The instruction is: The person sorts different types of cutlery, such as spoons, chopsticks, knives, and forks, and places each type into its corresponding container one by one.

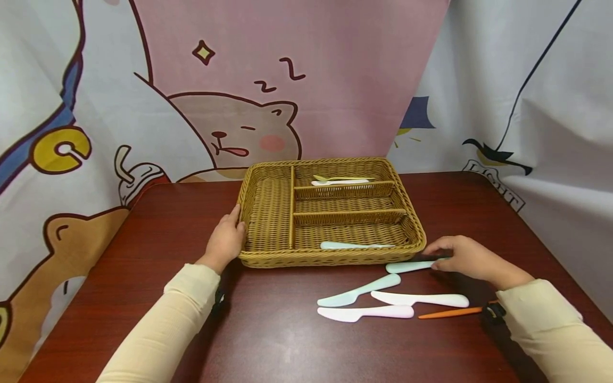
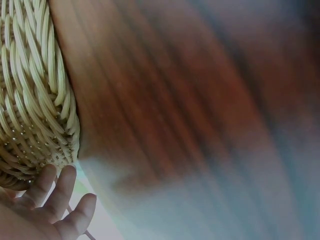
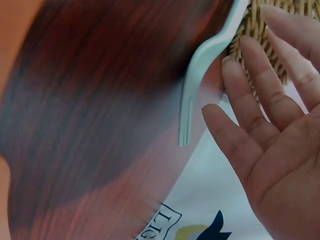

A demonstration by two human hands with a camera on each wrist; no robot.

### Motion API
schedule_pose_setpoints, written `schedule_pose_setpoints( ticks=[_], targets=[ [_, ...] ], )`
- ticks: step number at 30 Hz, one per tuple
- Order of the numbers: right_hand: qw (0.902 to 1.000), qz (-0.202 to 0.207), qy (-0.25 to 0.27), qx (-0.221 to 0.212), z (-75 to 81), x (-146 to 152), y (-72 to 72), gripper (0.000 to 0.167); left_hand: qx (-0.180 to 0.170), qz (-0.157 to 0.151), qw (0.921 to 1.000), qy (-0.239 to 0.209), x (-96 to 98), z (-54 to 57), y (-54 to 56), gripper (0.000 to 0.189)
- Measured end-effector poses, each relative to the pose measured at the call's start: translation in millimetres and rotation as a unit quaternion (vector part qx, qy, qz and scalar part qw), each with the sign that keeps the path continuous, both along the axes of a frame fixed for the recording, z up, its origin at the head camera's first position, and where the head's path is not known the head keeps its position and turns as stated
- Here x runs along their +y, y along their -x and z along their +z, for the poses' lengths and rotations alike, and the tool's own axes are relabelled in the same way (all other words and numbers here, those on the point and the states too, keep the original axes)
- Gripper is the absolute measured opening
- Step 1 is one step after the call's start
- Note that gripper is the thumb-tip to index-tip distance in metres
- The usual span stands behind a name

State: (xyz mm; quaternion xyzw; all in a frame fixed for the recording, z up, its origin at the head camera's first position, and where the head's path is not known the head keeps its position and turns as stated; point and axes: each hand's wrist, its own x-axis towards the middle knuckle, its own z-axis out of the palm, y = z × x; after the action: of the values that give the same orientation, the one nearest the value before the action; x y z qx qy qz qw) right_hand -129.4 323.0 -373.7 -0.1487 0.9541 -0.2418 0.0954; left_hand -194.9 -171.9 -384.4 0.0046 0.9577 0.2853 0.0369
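My left hand (image 1: 225,240) touches the left side of a wicker cutlery basket (image 1: 325,259), its fingers (image 2: 62,190) fairly straight by the outer wall. Beside the basket's front right corner is my right hand (image 1: 466,258), over a mint-green fork (image 1: 407,267). The right wrist view shows the fork's tines (image 3: 185,130) and the right fingers (image 3: 240,95) extended beside it, not curled round it. In front of the basket lie a mint knife (image 1: 359,291), a white knife (image 1: 421,299) and a pink knife (image 1: 366,313).
An orange utensil (image 1: 450,313) lies partly hidden under the right wrist. Inside the basket, a yellow utensil (image 1: 345,178) and a white one (image 1: 340,182) occupy the back compartment; a mint utensil (image 1: 345,246) lies in the front one. A printed curtain (image 1: 335,80) hangs behind the brown table (image 1: 278,340).
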Motion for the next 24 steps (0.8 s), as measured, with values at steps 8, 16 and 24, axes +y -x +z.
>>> schedule_pose_setpoints(
  ticks=[8,16,24],
  targets=[
    [0.9994,0.025,-0.008,-0.022,-5.2,-5,7.0,0.024,-0.004,-0.001,1.0,-0.002,-0.6,0.0,-0.5,0.057],
    [0.9986,0.043,-0.017,-0.025,-5.3,-5,10.0,0.024,0.002,-0.003,1.0,0.001,0.3,0.5,-0.4,0.057],
    [0.9976,0.053,-0.02,-0.04,-5.7,-7,11.7,0.023,0.004,-0.003,1.0,0.001,1.0,0.2,0.6,0.056]
  ],
)
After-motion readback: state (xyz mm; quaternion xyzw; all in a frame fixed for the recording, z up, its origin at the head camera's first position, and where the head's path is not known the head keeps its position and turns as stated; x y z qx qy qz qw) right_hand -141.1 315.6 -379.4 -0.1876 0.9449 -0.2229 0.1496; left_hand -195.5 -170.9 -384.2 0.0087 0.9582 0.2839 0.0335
